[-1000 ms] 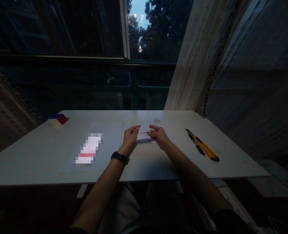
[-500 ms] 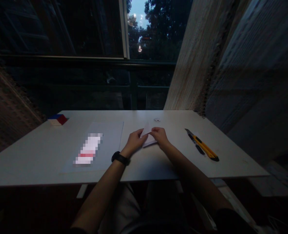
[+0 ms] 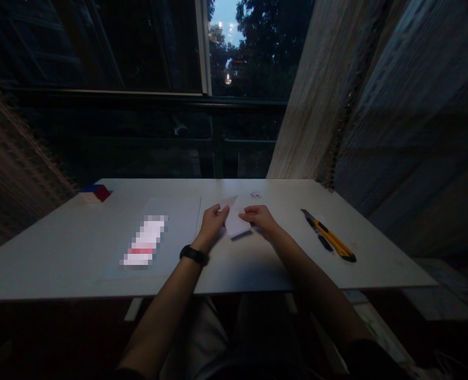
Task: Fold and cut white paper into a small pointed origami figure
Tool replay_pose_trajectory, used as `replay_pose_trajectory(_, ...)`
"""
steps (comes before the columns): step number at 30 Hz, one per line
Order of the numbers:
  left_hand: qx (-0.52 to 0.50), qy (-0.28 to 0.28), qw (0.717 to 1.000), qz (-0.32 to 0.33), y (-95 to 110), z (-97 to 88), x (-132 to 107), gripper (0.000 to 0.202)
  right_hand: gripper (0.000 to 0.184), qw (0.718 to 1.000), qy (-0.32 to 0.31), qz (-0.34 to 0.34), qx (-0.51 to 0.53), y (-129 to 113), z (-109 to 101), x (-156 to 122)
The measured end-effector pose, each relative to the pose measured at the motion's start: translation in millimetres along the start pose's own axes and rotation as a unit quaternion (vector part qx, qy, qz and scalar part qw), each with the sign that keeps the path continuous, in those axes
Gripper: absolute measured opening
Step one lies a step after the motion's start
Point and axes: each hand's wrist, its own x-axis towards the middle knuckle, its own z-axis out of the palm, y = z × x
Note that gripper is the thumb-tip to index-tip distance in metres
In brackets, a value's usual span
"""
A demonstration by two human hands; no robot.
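Observation:
A folded piece of white paper [image 3: 236, 221] is held between my two hands above the middle of the table, its pointed end away from me. My left hand [image 3: 213, 221], with a black band on the wrist, pinches its left edge, thumb on top. On the other side, my right hand [image 3: 260, 217] grips the right edge between thumb and fingers. The fingers beneath the paper are partly hidden.
On the white table [image 3: 234, 274], a yellow utility knife [image 3: 334, 240] and a black pen [image 3: 321, 236] lie at the right. A paper sheet [image 3: 182, 227] with a blurred patch lies left. Farther back are a coloured cube [image 3: 94, 193] and a small white object [image 3: 256, 195].
My left hand has shifted a little left, away from my right hand. More of the folded paper's face now shows between them, and its raised flap lies lower.

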Motion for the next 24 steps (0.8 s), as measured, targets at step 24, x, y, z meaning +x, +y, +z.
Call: replay_pose_trajectory(24,-0.136,-0.080,0.984,-0.081,12,-4.7,-3,0.027,0.046,0.994,-0.072,0.050,0.065,-17,-12,-4)
